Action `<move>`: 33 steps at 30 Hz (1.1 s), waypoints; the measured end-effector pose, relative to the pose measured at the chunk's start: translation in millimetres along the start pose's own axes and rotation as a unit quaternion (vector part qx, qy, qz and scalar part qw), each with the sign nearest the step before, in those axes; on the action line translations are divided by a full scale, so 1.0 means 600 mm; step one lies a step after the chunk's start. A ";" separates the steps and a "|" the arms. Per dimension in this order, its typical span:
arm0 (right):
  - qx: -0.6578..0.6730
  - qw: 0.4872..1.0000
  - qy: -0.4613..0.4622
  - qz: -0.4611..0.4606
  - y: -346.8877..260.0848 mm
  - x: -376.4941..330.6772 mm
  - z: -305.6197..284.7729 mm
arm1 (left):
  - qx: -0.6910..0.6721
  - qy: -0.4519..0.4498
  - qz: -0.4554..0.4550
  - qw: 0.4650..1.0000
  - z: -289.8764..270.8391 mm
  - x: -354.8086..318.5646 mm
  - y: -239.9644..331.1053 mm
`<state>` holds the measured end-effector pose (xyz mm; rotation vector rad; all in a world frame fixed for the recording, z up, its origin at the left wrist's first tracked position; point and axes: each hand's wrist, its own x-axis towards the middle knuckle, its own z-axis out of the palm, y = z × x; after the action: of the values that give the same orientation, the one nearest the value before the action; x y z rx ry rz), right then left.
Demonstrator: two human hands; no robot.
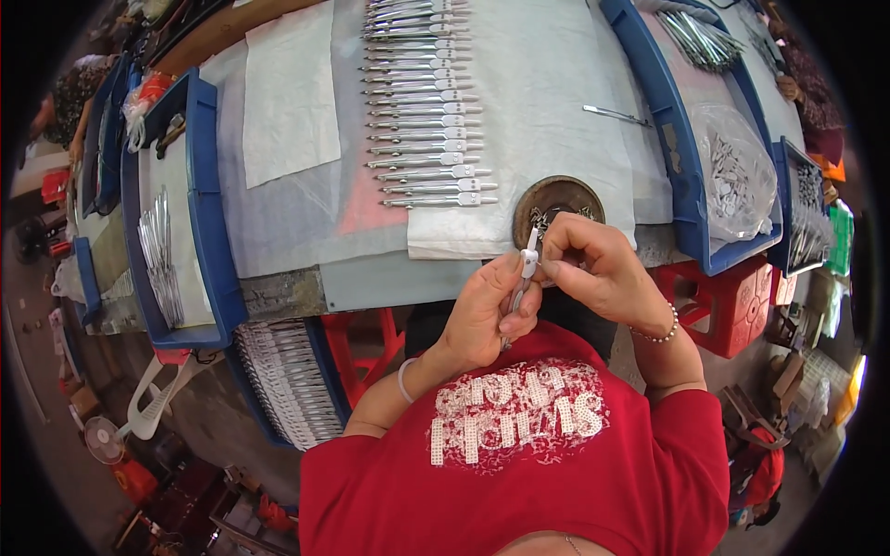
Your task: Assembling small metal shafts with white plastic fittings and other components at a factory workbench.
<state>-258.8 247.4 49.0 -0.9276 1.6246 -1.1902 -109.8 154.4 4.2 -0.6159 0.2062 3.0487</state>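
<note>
Close to my body, my left hand [484,313] is closed round a metal drawing compass [529,264], its white handle end pointing up and away from me. My right hand [601,269] pinches at the compass head with thumb and forefinger; whatever small piece lies between those fingertips is too small to make out. Just beyond my hands a round brown dish [586,196] holds small metal parts, partly covered by my right hand. Farther off on the table, several similar compasses [436,146] lie side by side in a long row, handles to the right.
At right, a blue tray [666,116] holds thin metal rods [700,39] and a clear bag of small parts [734,181]. One slim metal piece [616,116] lies beside it. The left blue tray [204,185] contains metal legs [159,255]. Below stands a compass-filled tray [289,382]; red stool [732,306] at right.
</note>
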 end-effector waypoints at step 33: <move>0.587 0.806 0.034 0.072 0.013 0.022 0.023 | -0.027 -0.036 -0.097 0.994 -0.003 -0.015 -0.043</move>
<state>-250.4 233.3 36.4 0.0552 0.6710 -1.7511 -99.8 179.4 2.7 -0.4954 0.0591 2.8907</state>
